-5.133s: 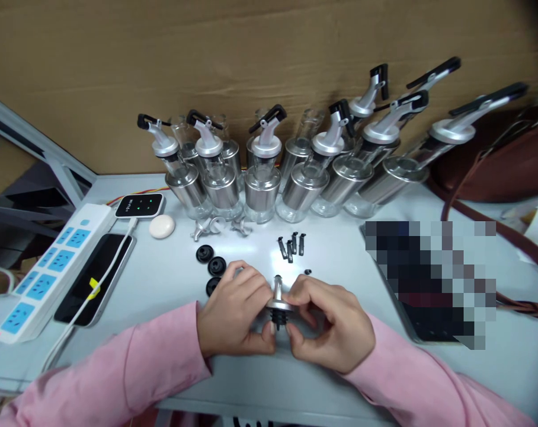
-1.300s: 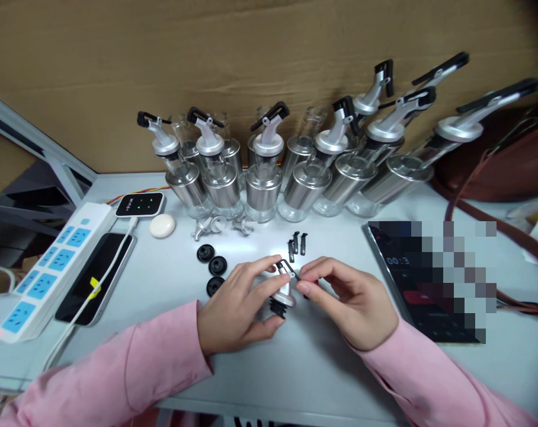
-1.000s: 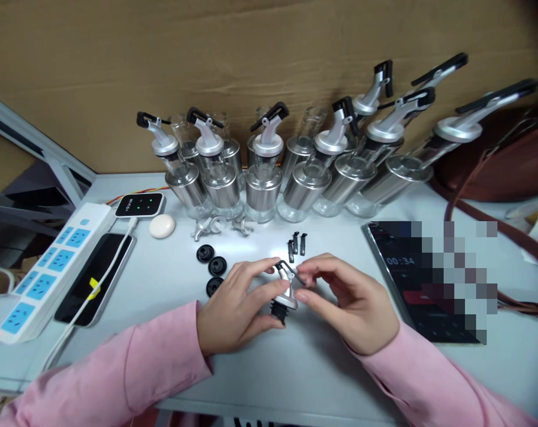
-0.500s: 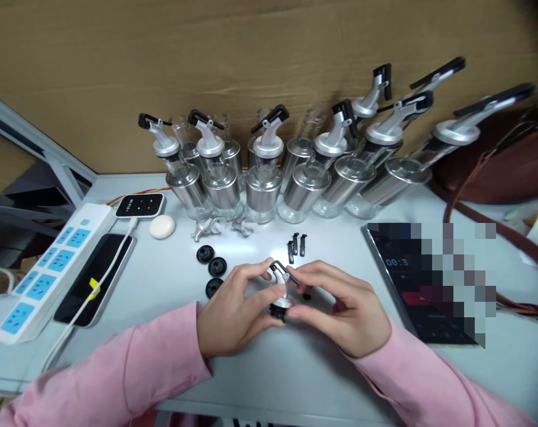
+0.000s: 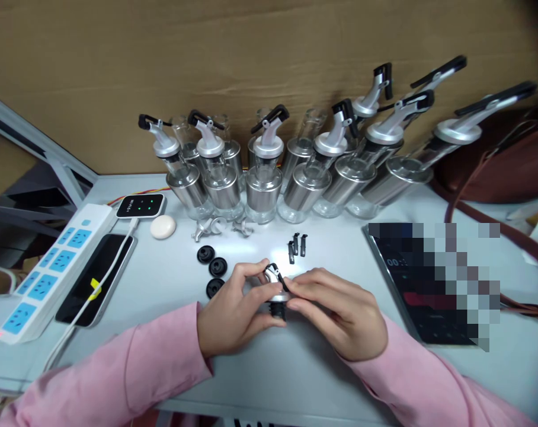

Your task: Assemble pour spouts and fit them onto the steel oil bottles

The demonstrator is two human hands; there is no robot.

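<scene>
The left hand (image 5: 236, 311) and right hand (image 5: 344, 311) together grip one silver-and-black pourer (image 5: 278, 298) between their fingertips. Just beyond them lie three black levers (image 5: 303, 245); beyond the left hand, three black stoppers (image 5: 217, 267); farther off, six front-row bottles (image 5: 263, 188).

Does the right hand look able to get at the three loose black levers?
Probably yes: the three loose black levers lie just beyond the right hand, nothing visible between, though it's busy with the pourer.

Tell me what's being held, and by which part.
A bottle pourer: the left hand grips its silver spout and black ribbed stopper; the right hand pinches it at the black lever and collar.
</scene>
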